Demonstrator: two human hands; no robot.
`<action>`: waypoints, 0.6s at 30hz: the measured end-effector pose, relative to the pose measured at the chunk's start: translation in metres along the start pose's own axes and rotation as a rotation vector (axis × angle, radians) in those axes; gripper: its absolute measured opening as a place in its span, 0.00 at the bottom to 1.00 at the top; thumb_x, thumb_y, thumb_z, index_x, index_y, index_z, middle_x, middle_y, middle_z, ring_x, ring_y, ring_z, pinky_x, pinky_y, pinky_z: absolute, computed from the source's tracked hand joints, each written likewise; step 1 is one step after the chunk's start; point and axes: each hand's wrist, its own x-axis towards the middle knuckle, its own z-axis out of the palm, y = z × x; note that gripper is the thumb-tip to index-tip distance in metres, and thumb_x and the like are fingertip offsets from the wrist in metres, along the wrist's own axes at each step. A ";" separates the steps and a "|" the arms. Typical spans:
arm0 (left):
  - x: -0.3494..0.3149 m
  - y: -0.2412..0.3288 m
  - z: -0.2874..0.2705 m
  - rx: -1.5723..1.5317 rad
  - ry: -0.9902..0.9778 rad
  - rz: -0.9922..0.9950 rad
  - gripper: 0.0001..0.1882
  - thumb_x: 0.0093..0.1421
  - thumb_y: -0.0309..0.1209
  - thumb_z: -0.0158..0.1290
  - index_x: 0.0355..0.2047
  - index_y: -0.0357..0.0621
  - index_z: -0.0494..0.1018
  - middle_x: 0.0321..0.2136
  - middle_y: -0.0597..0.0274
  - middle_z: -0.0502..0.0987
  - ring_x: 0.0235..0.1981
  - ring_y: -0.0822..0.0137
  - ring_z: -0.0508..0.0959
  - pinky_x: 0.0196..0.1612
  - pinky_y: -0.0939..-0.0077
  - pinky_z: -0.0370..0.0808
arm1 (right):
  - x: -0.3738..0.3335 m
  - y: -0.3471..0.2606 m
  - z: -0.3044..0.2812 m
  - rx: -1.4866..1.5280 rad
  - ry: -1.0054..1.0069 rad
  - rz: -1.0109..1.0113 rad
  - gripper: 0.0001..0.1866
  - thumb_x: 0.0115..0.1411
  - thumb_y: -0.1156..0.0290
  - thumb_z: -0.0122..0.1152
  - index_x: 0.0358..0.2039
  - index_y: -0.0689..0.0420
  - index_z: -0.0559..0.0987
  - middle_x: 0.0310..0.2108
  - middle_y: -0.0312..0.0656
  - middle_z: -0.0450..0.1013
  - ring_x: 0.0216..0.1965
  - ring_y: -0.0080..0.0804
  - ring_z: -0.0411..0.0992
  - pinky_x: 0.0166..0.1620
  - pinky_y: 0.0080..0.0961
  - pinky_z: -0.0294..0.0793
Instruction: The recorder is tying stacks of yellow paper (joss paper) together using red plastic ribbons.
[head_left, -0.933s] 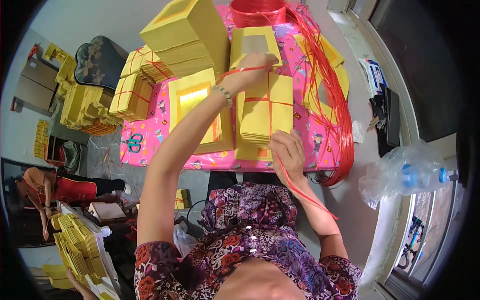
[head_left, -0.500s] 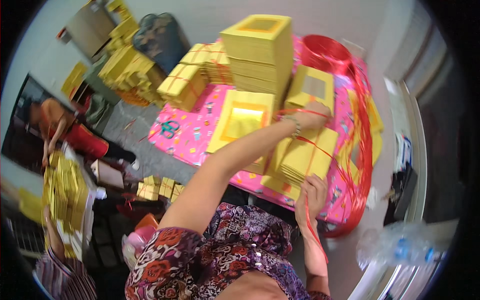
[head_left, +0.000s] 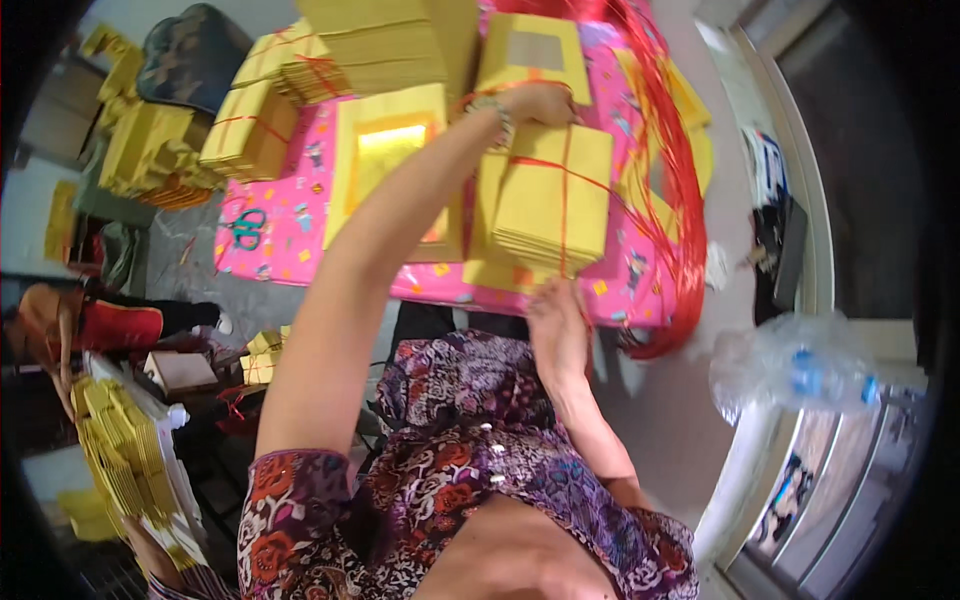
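Observation:
A stack of yellow folded paper pieces sits near the front of the pink table, red plastic string crossing its top both ways. My left hand is closed at the stack's far edge, with red string running around its fingers and wrist. At the near edge my right hand pinches the string where it comes down over the front. To the left lies another yellow stack with a shiny gold panel, partly hidden behind my left forearm.
Loose red strands hang down the table's right side. Teal-handled scissors lie on the pink table cover. Tied yellow bundles and a tall stack stand behind. People handle yellow paper at the left. A clear plastic bag is at right.
My view has shifted, so the table appears higher and further left. The string end that trailed along my right forearm now no longer shows there; my right hand has closed at the stack's front edge.

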 end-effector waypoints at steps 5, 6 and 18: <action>0.001 0.017 -0.005 -0.080 -0.142 -0.125 0.18 0.62 0.40 0.52 0.42 0.38 0.78 0.34 0.62 0.81 0.33 0.70 0.78 0.39 0.72 0.74 | 0.009 0.012 -0.004 0.118 0.059 0.189 0.09 0.65 0.63 0.54 0.40 0.54 0.73 0.40 0.33 0.70 0.46 0.28 0.67 0.52 0.31 0.67; 0.003 0.017 -0.007 -0.091 -0.167 -0.113 0.20 0.61 0.40 0.50 0.44 0.36 0.76 0.36 0.59 0.81 0.35 0.65 0.78 0.40 0.68 0.75 | 0.010 0.013 -0.005 0.138 0.111 0.214 0.10 0.65 0.63 0.55 0.41 0.55 0.73 0.41 0.34 0.71 0.48 0.29 0.67 0.54 0.33 0.67; 0.032 0.002 0.001 -0.073 -0.333 -0.271 0.16 0.60 0.34 0.38 0.37 0.39 0.74 0.35 0.59 0.79 0.30 0.69 0.77 0.32 0.67 0.73 | 0.015 0.016 0.002 0.154 0.181 0.203 0.19 0.65 0.68 0.52 0.53 0.63 0.65 0.60 0.46 0.59 0.64 0.42 0.55 0.65 0.42 0.58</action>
